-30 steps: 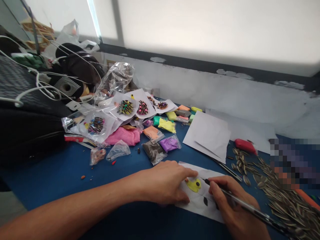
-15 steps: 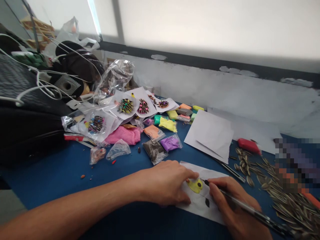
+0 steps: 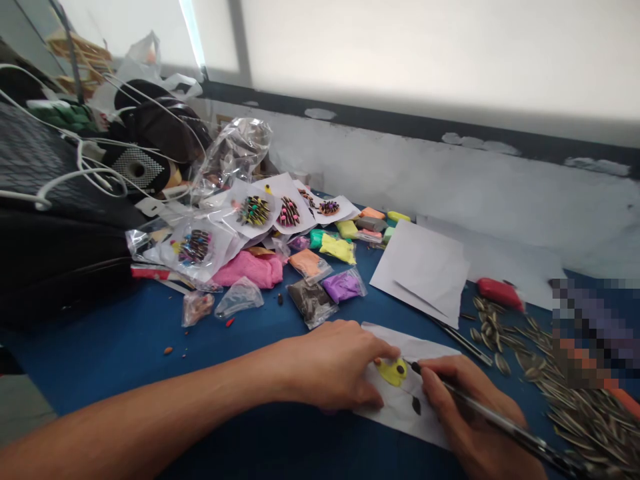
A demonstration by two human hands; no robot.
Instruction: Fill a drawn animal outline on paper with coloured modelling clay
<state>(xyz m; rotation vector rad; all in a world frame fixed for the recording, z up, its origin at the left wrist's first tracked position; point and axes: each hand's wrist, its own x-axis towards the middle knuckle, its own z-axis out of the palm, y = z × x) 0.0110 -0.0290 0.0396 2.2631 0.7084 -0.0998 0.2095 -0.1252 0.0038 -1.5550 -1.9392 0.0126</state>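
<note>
A small white sheet of paper [image 3: 435, 427] lies on the blue table, bearing a flat yellow clay shape [image 3: 393, 372] with a dark round spot and a bit of orange at its left. Thin dark lines and a dark leaf-like mark [image 3: 416, 405] show to its lower right. My left hand [image 3: 340, 367] rests over the paper's left edge, thumb and index finger apart around the yellow shape, holding nothing. In my right hand [image 3: 465, 400] is a pen [image 3: 495, 417], gripped low, its dark front end just right of the yellow shape. Fingers cover part of the pen.
Sunflower seeds [image 3: 580, 413] spread at the right beside a red packet [image 3: 500, 293]. Blank papers [image 3: 425, 267] and another pen [image 3: 467, 343] lie behind my hands. Bagged coloured clay [image 3: 343, 285] and seed-covered clay pieces [image 3: 255, 212] sit further back. A black bag [image 3: 60, 267] stands left.
The whole view has shifted very slightly. My hands, the pen and the paper keep nearly the same places relative to each other.
</note>
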